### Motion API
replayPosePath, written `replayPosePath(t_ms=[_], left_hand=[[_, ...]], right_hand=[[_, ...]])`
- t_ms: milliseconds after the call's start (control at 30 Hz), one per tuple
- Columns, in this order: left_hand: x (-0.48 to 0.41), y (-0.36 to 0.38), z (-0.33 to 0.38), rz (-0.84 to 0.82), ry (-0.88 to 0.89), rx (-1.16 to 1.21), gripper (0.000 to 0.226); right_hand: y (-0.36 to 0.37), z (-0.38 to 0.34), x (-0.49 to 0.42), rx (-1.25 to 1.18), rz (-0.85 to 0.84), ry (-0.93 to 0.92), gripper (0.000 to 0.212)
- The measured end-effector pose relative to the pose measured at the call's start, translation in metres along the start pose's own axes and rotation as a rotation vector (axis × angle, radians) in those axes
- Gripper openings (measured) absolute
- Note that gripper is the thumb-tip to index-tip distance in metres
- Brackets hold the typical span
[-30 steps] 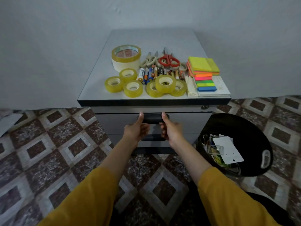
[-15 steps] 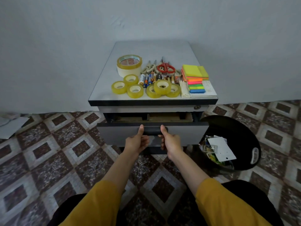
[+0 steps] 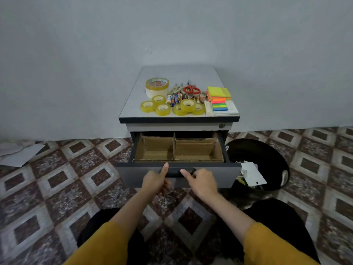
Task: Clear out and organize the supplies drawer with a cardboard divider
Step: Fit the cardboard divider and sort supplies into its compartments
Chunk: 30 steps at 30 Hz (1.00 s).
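Two hands, left hand (image 3: 155, 181) and right hand (image 3: 204, 182), grip the handle (image 3: 176, 172) of the open drawer (image 3: 217, 175) at 12 o'clock. Inside sits the cardboard divider (image 3: 173, 148): light, crushable; judged best held by its centre wall.

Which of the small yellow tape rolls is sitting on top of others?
The raised roll right of centre: it rests across two rolls, while the others lie flat on the cabinet top.

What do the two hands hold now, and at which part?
The left hand and the right hand both grip the open drawer by its black handle, one at each end.
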<state>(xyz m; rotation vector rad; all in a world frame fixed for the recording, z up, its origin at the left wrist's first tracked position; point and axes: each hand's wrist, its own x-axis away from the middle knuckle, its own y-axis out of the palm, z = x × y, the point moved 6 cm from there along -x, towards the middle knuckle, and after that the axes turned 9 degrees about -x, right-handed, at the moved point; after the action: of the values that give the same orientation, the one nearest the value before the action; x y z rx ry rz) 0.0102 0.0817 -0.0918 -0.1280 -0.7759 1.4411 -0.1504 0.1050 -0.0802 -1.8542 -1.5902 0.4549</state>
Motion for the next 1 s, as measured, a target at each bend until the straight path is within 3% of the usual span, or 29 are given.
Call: replayPosePath(t_ms=[133,200,333,467,567,700,1000], left_hand=[[-0.005,-0.04,0.04,0.28,0.395,-0.491,0.047],[-0.017,-0.045,0.048,0.291,0.515,-0.661,0.039],[-0.043,-0.033,0.028,0.048,0.446,-0.933,0.054],[-0.039,-0.028,0.022,0.076,0.476,-1.022,0.057],[-0.034,-0.03,0.025,0.002,0.446,-1.104,0.061],[-0.019,-0.034,0.028,0.008,0.443,-1.224,0.045],[0.006,-0.029,0.02,-0.036,0.466,-1.175,0.045]], right_hand=[[-0.021,-0.036,-0.004,0.316,0.05,-0.331,0.04],[-0.021,-0.043,-0.015,0.401,0.015,-0.401,0.046],[-0.008,-0.033,-0.033,0.417,-0.128,-0.345,0.07],[0.003,-0.024,-0.04,0.552,-0.207,-0.31,0.078],[0.0,-0.024,-0.038,0.565,-0.233,-0.319,0.078],[0.001,-0.017,-0.026,0.517,-0.335,-0.299,0.09],[-0.002,-0.019,0.006,0.495,-0.372,-0.283,0.076]])
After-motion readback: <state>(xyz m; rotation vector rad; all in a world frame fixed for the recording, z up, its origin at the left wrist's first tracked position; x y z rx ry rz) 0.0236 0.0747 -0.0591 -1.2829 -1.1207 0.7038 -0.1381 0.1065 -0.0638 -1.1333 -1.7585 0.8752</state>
